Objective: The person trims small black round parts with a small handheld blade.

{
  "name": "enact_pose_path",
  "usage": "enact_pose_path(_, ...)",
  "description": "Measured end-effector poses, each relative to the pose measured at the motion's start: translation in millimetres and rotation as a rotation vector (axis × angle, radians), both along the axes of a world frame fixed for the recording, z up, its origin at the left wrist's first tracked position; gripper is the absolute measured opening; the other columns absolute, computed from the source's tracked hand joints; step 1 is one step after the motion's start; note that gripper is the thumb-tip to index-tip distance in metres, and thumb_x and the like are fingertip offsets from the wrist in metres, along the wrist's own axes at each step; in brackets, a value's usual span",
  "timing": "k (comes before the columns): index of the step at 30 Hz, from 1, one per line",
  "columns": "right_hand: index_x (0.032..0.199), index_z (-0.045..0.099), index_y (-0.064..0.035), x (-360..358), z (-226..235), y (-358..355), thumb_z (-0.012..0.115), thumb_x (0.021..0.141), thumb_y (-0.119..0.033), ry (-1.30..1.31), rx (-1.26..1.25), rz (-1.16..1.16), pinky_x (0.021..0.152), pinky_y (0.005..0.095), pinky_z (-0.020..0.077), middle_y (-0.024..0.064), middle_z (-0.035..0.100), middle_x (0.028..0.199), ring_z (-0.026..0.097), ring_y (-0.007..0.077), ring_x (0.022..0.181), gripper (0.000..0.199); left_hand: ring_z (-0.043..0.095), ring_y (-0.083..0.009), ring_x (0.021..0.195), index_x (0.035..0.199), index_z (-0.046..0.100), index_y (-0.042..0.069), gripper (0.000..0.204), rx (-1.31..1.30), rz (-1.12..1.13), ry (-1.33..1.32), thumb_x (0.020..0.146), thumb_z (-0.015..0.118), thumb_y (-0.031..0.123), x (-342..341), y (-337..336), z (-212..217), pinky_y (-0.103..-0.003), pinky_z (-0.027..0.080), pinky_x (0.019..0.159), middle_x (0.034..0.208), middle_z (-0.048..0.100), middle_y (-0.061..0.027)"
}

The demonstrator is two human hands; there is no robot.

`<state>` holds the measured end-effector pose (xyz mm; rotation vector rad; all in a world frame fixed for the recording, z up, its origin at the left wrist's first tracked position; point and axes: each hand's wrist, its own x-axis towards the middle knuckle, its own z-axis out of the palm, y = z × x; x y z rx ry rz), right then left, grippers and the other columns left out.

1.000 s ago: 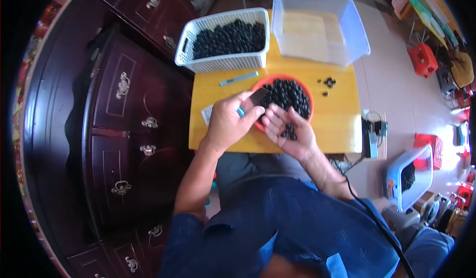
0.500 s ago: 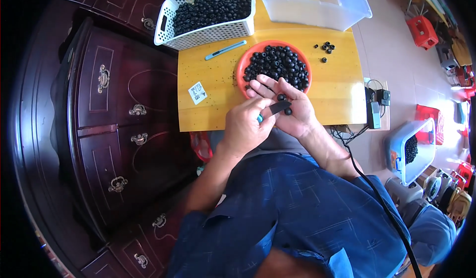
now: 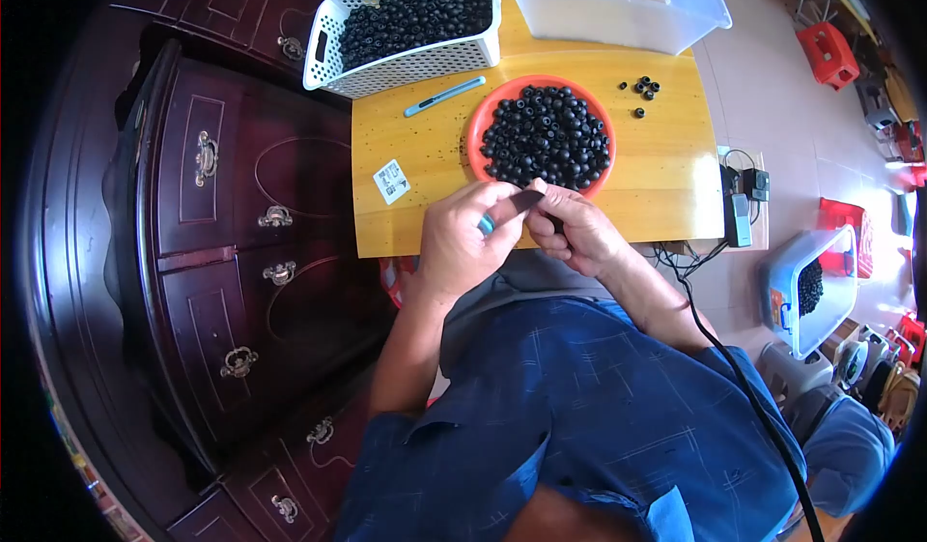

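— Where the near edge of the yellow wooden desk (image 3: pixel 425 223) meets the person's lap, what are the hands doing?

— Both are drawn close together, fingertips almost meeting. The left hand (image 3: pixel 463 242) is curled shut around a slim dark tool with a blue handle (image 3: pixel 507 211), the blue end showing between the fingers and the dark tip pointing toward the other hand. The right hand (image 3: pixel 572 228) is pinched closed on something small and dark; I cannot tell exactly what, though it looks like one of the beads.

— And the beads?

— Just beyond the hands sits a round orange plastic plate (image 3: pixel 480 127) heaped with small black round beads (image 3: pixel 546 136). A few loose black beads (image 3: pixel 645 88) lie on the desk to its right.

— Anything else there?

— A white perforated plastic basket (image 3: pixel 425 64) filled with more black beads stands at the far left corner, a clear plastic tub (image 3: pixel 618 20) beside it. A light blue pen (image 3: pixel 444 97) lies in front of the basket, and a small white card (image 3: pixel 391 181) nearer the hands.
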<state>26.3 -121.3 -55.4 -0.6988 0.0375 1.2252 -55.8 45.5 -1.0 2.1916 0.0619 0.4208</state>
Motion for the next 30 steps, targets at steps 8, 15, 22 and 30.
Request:
enact_pose_path(8, 0.096, 0.060, -0.0139, -0.5, 3.9, 1.1, 0.061, 0.108, -0.028, 0.139, 0.185, -0.019, 0.043, 0.0180, 0.0233, -0.0101, 0.040, 0.069, 0.030, 0.0005, 0.053, 0.018, 0.062, -0.0149, 0.064, 0.110, 0.074, 0.001, 0.030, 0.013, -0.021, -0.050, 0.082, 0.083, 0.000, 0.1, -2.0, 3.1, -0.029, 0.050, 0.062, 0.075, 0.065, -0.0047)
enact_pose_path(15, 0.100, 0.062, -0.0134, -1.7, 1.2, 3.2, 0.062, 0.107, -0.024, 0.226, 0.280, -0.019, 0.044, 0.0176, 0.0252, -0.0102, 0.040, 0.068, 0.030, 0.0005, 0.054, 0.013, 0.060, -0.0120, 0.062, 0.112, 0.076, 0.001, 0.032, -0.032, 0.057, -0.143, 0.081, 0.083, -0.002, -3.9, -10.4, 0.3, -0.026, 0.048, 0.058, 0.077, 0.066, -0.0052)
enact_pose_path(22, 0.097, 0.060, -0.0140, -10.9, -3.5, 5.8, 0.064, 0.106, -0.024, 0.363, 0.327, -0.074, 0.043, 0.0183, 0.0262, -0.0104, 0.037, 0.067, 0.030, 0.0014, 0.052, 0.014, 0.067, -0.0232, 0.061, 0.101, 0.077, 0.006, 0.021, 0.237, 0.149, -0.398, 0.082, 0.084, 0.002, -7.0, -20.8, -9.1, -0.035, 0.052, 0.054, 0.078, 0.067, -0.0059)
enact_pose_path(30, 0.111, 0.066, -0.0065, -4.9, -8.8, -0.6, 0.065, 0.105, -0.026, 0.306, 0.400, -0.005, 0.042, 0.0187, 0.0258, -0.0104, 0.034, 0.065, 0.029, 0.0016, 0.051, 0.021, 0.071, -0.0257, 0.067, 0.098, 0.066, 0.005, 0.035, -0.072, 0.022, -0.038, 0.083, 0.089, 0.027, -7.0, -0.1, 0.9, -0.037, 0.055, 0.061, 0.077, 0.071, -0.0078)
